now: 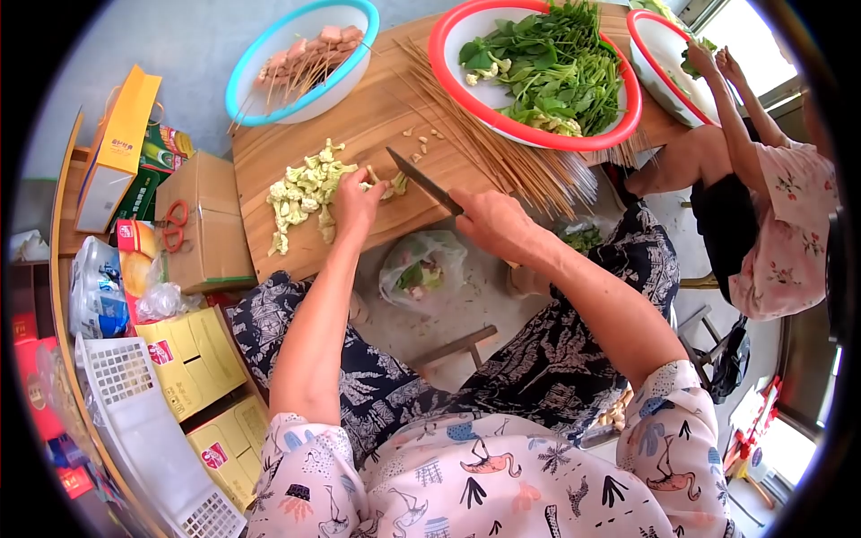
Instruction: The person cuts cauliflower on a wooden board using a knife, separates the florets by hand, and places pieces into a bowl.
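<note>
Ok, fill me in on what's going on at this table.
The right hand holds a knife; the left hand holds a cauliflower piece beside its blade. Cut florets lie on the wooden table. Further back are a blue-rimmed basin of skewered meat, loose skewers and a red-rimmed basin of greens. At the right, another person handles something green.

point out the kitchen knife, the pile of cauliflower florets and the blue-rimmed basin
Kitchen knife (425,182): head view, on the middle of the blade.
Pile of cauliflower florets (309,188): head view, on the middle of the pile.
Blue-rimmed basin (237,76): head view, on the left side of its rim.
</note>
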Demonstrator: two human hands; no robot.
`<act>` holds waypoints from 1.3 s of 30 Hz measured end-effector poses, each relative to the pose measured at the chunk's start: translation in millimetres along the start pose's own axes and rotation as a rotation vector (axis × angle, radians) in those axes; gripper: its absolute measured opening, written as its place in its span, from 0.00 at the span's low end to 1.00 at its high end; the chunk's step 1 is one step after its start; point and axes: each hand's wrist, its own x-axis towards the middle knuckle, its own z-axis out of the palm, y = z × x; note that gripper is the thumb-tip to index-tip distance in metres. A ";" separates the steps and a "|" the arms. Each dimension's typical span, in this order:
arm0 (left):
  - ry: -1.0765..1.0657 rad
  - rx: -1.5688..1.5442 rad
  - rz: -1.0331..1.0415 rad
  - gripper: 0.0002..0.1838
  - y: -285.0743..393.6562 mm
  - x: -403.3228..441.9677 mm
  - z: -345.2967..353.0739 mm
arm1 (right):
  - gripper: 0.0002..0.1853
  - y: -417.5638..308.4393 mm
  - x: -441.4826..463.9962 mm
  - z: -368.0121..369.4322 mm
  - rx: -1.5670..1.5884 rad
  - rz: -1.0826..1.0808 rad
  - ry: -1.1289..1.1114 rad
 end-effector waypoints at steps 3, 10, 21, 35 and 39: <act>0.044 0.144 0.086 0.21 15.6 1.6 1.1 | 0.10 -1.5 -6.3 -5.3 0.071 0.006 0.030; -0.052 0.232 0.189 0.22 4.0 12.6 20.5 | 0.11 1.6 -7.9 -17.1 0.055 0.035 0.058; -0.143 0.090 0.058 0.13 23.8 15.9 12.8 | 0.15 5.2 -8.6 -27.0 0.051 0.034 0.099; 0.148 0.194 0.263 0.05 33.8 18.6 30.4 | 0.11 10.8 1.2 -4.6 -0.039 -0.042 0.129; 0.142 0.214 0.260 0.05 30.1 21.5 32.1 | 0.16 12.2 4.8 -2.6 -0.040 -0.028 0.094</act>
